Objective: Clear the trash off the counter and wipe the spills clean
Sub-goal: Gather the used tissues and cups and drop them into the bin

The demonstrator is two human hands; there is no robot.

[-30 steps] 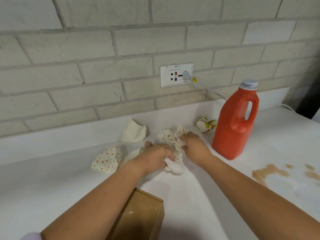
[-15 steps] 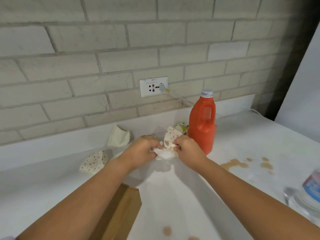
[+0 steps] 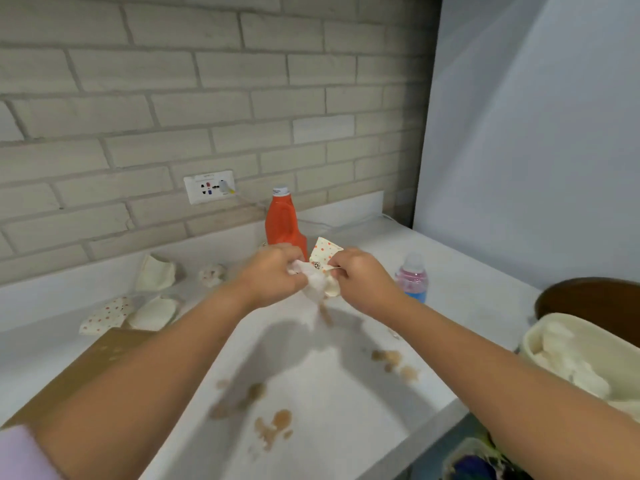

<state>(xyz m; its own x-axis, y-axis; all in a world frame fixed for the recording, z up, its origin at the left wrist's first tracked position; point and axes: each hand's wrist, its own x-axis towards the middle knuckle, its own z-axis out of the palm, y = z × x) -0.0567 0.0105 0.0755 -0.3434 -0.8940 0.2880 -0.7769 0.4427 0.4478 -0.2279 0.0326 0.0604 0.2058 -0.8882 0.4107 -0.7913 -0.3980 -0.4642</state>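
White crumpled wrappers (image 3: pixel 320 271) at frame centre, pinched between left hand (image 3: pixel 273 271) and right hand (image 3: pixel 360 278), lifted off counter (image 3: pixel 346 393); a second ago bundle lay on surface. Gathering done, bin drop next. More wrappers (image 3: pixel 156 275) left of centre. Brown spills (image 3: pixel 270 424) lower centre unwiped. Orange jug (image 3: pixel 284 223) behind hands; cream tub (image 3: pixel 568 344) at right edge.

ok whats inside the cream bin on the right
The bin holds crumpled white paper. What lies beneath it is covered, and the frame edge cuts off the bin's right part.
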